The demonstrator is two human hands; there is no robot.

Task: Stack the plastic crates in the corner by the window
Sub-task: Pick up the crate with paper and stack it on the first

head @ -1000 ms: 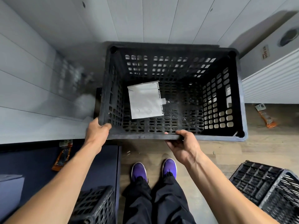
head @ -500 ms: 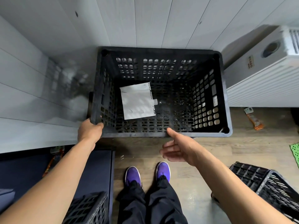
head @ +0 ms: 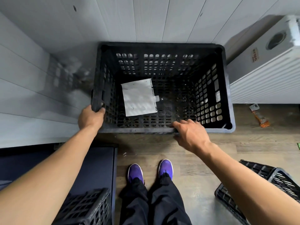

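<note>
Currently in hand: seating the black crate [head: 227, 88] in the corner, judging by both hands at its near side; it looks placed and is being squared up.
Corner crate: it stands open side up, its far and left sides close to the white panelled walls [head: 146, 18]. A sheet of paper [head: 139, 98] lies on its bottom. Whether it stands on the floor [head: 203, 155] or on another crate cannot be told.
Left hand: the left hand [head: 90, 117] grips the near-left corner of the rim, fingers curled over the edge.
Right hand: the right hand [head: 193, 135] rests on the near rim right of the middle, its fingers [head: 181, 125] spread and fairly straight, not clearly closed round the rim.
Waiting crates: one crate [head: 87, 207] is at the lower left and another [head: 263, 184] lies tilted at the lower right, both well apart from the corner.
Next move: probably a last nudge toward the walls, then letting go and turning to one of the waiting crates. That one must come down level, corners matched to this rim, with fingers kept out from between the rims.
Changed since earlier: half a second ago the right hand hung open just off the near rim; now its fingers touch it. A second ago it held that rim outright. The left hand has kept its hold on the same corner throughout.
</note>
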